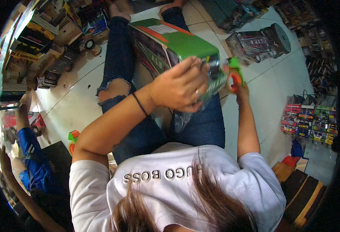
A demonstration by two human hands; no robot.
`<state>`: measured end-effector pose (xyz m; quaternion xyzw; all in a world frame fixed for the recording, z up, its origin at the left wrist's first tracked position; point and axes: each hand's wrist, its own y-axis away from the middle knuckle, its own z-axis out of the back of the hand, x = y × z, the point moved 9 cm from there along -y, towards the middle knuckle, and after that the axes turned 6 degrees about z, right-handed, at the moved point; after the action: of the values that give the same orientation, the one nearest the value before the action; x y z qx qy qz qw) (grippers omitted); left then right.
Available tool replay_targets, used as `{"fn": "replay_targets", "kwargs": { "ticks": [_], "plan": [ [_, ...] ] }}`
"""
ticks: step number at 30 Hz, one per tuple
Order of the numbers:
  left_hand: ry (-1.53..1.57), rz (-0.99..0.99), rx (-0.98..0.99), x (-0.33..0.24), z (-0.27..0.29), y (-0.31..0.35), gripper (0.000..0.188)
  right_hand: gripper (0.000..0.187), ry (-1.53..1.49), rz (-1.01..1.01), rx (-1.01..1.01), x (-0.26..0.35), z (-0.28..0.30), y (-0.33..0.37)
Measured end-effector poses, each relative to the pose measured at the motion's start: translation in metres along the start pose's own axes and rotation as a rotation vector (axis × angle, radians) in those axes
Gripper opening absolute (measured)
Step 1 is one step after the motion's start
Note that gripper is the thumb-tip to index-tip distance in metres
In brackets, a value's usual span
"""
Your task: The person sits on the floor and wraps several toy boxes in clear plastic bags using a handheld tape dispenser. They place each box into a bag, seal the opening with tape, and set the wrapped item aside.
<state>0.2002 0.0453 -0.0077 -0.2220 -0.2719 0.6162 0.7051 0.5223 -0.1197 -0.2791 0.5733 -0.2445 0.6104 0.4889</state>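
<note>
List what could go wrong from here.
The clear plastic bunched at the left hand could crease or tear if pulled hard. The green-and-orange tape dispenser in the right hand is close by and might snag it. Neither hand braces the green-topped box's far end, so it could shift.

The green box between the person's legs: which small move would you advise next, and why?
Probably smooth the loose clear plastic against the near end of the green box. The left hand has its fingers curled at this plastic, which hangs crumpled below them, and the right hand holds a green-and-orange tape dispenser close by; flatter plastic might tape more neatly.
</note>
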Motion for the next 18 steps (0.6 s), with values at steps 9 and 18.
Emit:
{"fn": "replay_targets", "kwargs": {
  "ticks": [9,18],
  "plan": [
    [0.043,-0.065,-0.057,0.017,-0.029,-0.016,0.055,0.052,-0.38,0.719,0.415,0.315,-0.059,0.126],
    [-0.039,0.071,-0.078,0.043,-0.029,-0.013,0.055,0.051,-0.115,0.51,0.401,0.314,-0.1,0.132]
  ]
}}
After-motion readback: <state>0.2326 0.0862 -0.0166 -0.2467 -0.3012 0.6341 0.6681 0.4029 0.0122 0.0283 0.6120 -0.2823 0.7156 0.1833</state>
